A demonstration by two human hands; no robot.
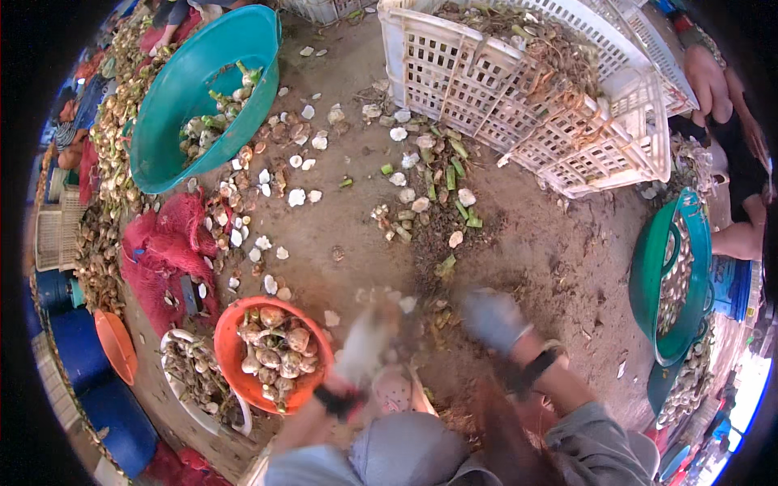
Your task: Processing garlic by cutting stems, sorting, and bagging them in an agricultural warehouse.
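Orange bowl (226,344), teal basin (194,89), red mesh sack (174,239), white crate (519,105) (grid-patterned, brown-stained).

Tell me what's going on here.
The person's left hand and right hand, both gloved and blurred, are apart over the littered ground; what they hold, if anything, is unclear. An orange bowl of garlic-like bulbs stands left of the left hand. Farther off are a teal basin with more bulbs and a white crate heaped with plant scraps.
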